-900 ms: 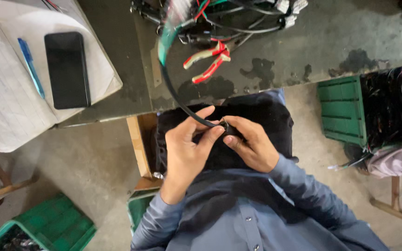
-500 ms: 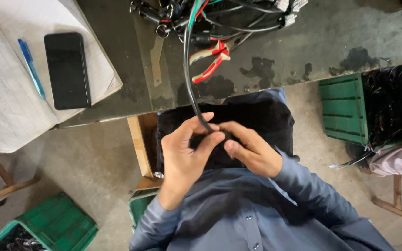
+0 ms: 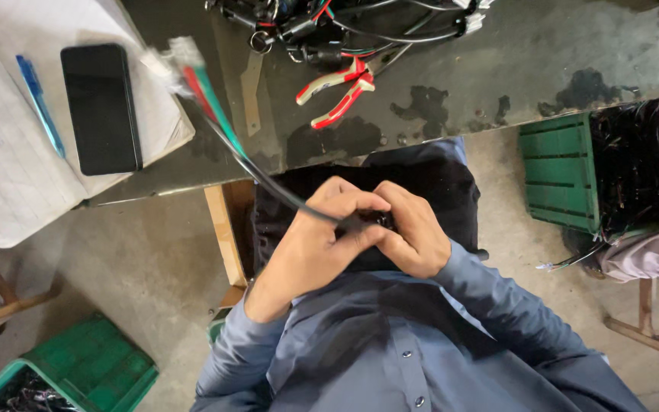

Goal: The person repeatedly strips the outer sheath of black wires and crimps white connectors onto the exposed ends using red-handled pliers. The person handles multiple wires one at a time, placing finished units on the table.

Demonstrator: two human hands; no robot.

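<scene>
My left hand point(image 3: 322, 233) and my right hand point(image 3: 413, 229) meet over my lap, both pinching one black sheathed cable point(image 3: 268, 179). The cable runs up and to the left from my fingers. Red, green and white wires with a pale connector point(image 3: 184, 65) stick out of its blurred far end, above the table's edge. Where my fingertips touch, a small dark part of the cable is mostly hidden.
A dark stained table point(image 3: 497, 69) carries a tangle of wires point(image 3: 329, 23), red-handled pliers point(image 3: 341, 91), an open notebook point(image 3: 9, 152) with a blue pen point(image 3: 40, 103) and a black phone point(image 3: 101, 107). Green crates stand at right point(image 3: 558, 175) and lower left point(image 3: 85, 370).
The free end of the cable has swung from pointing straight up at the wire tangle over to the left, toward the notebook. My hands stay together on it over my lap.
</scene>
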